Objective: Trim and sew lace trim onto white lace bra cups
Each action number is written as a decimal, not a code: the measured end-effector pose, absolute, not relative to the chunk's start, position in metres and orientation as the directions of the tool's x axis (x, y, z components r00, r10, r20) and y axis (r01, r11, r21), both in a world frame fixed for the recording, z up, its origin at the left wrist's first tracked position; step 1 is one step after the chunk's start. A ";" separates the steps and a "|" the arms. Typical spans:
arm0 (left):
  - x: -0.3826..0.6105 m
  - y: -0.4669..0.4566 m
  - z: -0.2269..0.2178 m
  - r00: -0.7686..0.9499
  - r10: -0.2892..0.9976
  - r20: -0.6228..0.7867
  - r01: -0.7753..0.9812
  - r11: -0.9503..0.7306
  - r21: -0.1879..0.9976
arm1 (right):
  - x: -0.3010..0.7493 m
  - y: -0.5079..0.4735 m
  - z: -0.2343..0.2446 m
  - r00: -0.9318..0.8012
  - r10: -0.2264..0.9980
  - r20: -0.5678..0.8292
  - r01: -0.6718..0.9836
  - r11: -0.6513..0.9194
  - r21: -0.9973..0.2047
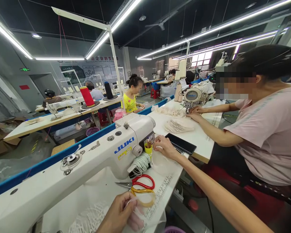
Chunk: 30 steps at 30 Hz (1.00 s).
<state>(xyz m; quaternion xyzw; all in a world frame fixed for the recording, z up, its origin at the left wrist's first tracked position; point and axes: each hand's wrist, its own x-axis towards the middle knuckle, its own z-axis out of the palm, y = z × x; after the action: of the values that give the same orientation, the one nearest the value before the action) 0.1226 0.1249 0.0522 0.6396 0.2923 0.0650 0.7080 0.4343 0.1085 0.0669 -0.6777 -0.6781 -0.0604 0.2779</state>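
Observation:
My left hand [118, 212] is closed in a pinch on a thin, sheer white piece [135, 210], which hangs from the fingertips. Just beyond it, scissors [143, 182] with one red and one yellow handle loop lie on the sewing table. My right hand [167, 147] reaches across to the end of the white JUKI sewing machine [126, 139]. Its bent fingers are apart beside a yellow cup [148, 149] holding small tools, with nothing visible in them. Below that hand lies a pale translucent pile [161, 163]. A bundle of pale cord [141, 164] rests against the machine.
A white netted heap [89, 218] lies under the machine arm. A black phone [181, 143] sits near the neighbouring table. At right, a co-worker [264, 116] works at another machine [195, 95] beside cream-coloured bundles [178, 125]. A printed ruler [160, 194] runs along my table's edge.

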 end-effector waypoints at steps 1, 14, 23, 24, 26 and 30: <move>0.124 0.125 0.051 0.822 0.460 -0.335 0.282 0.181 0.942 | 0.434 0.107 0.069 0.069 0.883 0.464 0.951 0.082 -0.297; 0.130 0.127 0.063 0.801 0.496 -0.335 0.239 0.248 0.939 | 0.418 0.032 0.140 0.166 0.824 0.542 0.899 0.099 -0.426; 0.125 0.126 0.079 0.882 0.347 -0.318 0.196 0.344 0.918 | 0.298 -0.051 0.207 -0.355 0.930 0.095 0.713 0.335 -0.616; 0.123 0.124 0.078 0.889 0.336 -0.311 0.183 0.362 0.914 | 0.287 -0.047 0.207 -0.367 0.927 0.079 0.690 0.328 -0.646; 0.121 0.119 0.077 0.905 0.305 -0.298 0.164 0.397 0.903 | 0.272 -0.030 0.198 -0.352 0.930 0.111 0.662 0.331 -0.673; 0.111 0.109 0.081 0.898 0.313 -0.308 0.142 0.457 0.878 | 0.262 0.017 0.153 -0.294 0.932 0.213 0.722 0.363 -0.589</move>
<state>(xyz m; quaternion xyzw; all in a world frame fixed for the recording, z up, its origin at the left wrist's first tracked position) 0.1106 0.1095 0.0812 0.5183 0.2194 0.0520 0.8249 0.2622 0.0170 0.1525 -0.5296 -0.7805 0.1950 0.2691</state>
